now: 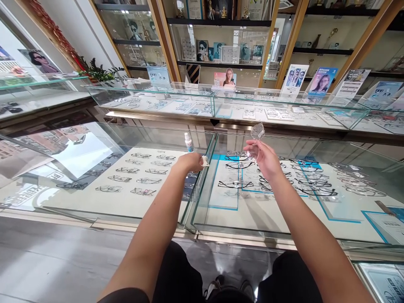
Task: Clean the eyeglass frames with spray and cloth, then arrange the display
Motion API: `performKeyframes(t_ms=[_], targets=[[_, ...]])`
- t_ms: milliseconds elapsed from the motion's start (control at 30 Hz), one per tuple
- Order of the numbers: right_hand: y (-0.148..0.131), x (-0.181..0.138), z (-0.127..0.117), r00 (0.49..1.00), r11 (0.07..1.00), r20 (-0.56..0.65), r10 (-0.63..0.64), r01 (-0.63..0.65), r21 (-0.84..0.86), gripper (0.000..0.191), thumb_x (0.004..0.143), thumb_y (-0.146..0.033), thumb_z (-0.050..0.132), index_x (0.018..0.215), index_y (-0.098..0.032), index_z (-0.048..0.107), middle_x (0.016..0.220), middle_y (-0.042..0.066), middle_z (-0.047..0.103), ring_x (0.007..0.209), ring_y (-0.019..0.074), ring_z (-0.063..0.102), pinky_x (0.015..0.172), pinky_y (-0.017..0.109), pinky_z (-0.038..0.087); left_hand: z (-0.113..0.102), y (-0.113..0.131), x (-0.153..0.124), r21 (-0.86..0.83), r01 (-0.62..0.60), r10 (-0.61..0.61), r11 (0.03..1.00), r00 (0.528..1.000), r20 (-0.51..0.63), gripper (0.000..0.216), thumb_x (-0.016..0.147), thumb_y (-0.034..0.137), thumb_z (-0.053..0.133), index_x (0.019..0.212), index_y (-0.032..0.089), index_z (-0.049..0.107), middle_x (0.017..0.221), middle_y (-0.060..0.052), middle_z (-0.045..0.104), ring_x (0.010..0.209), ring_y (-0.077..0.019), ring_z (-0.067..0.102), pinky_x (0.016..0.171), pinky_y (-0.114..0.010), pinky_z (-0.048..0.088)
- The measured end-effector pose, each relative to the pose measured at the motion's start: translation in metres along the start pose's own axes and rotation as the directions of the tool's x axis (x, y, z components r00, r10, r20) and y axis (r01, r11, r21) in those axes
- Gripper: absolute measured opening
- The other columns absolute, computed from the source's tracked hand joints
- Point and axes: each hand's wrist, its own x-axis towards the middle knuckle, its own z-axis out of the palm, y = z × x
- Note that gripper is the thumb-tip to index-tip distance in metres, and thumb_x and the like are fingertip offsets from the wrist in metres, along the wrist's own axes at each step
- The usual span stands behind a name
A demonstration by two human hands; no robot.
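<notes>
Evidently the biggest thing here is the wood-framed shelving cabinet [221,22] along the back wall, its top and right end cut off by the view's edge. Before it runs a rear glass showcase [151,93], topped with advertising cards [294,80] whose print is too small to read. Nearer lies the front glass display counter [252,219], partly masked by both forearms; reflections blur its left part, and the dark lettering inside, near its back edge, cannot be read with certainty. Rows of spectacle frames [236,184] lie under the glass, some hidden behind the right forearm. The right hand [267,158], above the counter's right section, pinches a pair of eyeglasses [258,131] narrowly between thumb and fingers. The left hand [194,162], above the seam between sections, is closed on a scrap of cloth, though its fingers are mostly hidden. Just behind the left wrist stands a white spray bottle [189,144] with a blue-marked, illegible label. The eyeglasses have clear lenses and a thin, nearly colourless rim, one lens raised above the fingers. Smallest is the cream cloth [205,161], crumpled.
</notes>
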Motion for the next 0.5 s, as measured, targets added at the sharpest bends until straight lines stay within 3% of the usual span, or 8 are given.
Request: performKeyframes(t_ms=[100,167,400,500], targets=[[-0.001,0.0,0.0,1.0,1.0,-0.004,-0.004,0.004,0.012,0.033,0.096,-0.056,0.071,0.104,-0.027,0.085,0.096,0.006,0.082,0.099,0.0229,0.073,0.087,0.037,0.054,0.003,-0.009,0.002,0.027,0.013,-0.012,1.0,0.999,-0.029,0.043,0.048,0.017,0.086,0.087,0.026,0.069,0.108,-0.014,0.075,0.114,-0.0411,0.07,0.09,-0.045,0.055],[-0.001,-0.001,0.001,1.0,1.0,-0.006,-0.002,0.002,0.012,0.033,0.095,-0.056,0.072,0.103,-0.027,0.085,0.096,0.005,0.082,0.097,0.0225,0.073,0.087,0.037,0.054,0.005,-0.014,0.005,0.043,0.034,-0.033,0.999,0.999,-0.026,0.044,0.043,0.012,0.086,0.082,0.024,0.068,0.111,-0.017,0.074,0.117,-0.0451,0.068,0.091,-0.049,0.056],[-0.002,0.0,0.002,1.0,1.0,-0.007,-0.003,0.003,-0.011,0.035,0.094,-0.058,0.073,0.103,-0.027,0.084,0.096,0.006,0.082,0.097,0.0239,0.073,0.089,0.039,0.055,0.003,-0.023,0.012,-0.011,0.056,-0.056,0.998,0.998,-0.02,0.025,0.058,0.019,0.082,0.079,0.025,0.071,0.082,-0.01,0.075,0.088,-0.0346,0.072,0.082,-0.043,0.054],[-0.002,0.0,0.002,1.0,1.0,-0.001,0.0,0.0,0.004,0.034,0.094,-0.057,0.073,0.102,-0.026,0.084,0.095,0.006,0.082,0.096,0.0229,0.073,0.088,0.038,0.055,-0.001,-0.026,0.013,-0.038,0.093,-0.096,0.995,0.992,-0.083,0.025,0.063,0.02,0.081,0.086,0.025,0.073,0.085,-0.012,0.077,0.086,-0.035,0.072,0.079,-0.043,0.053]])
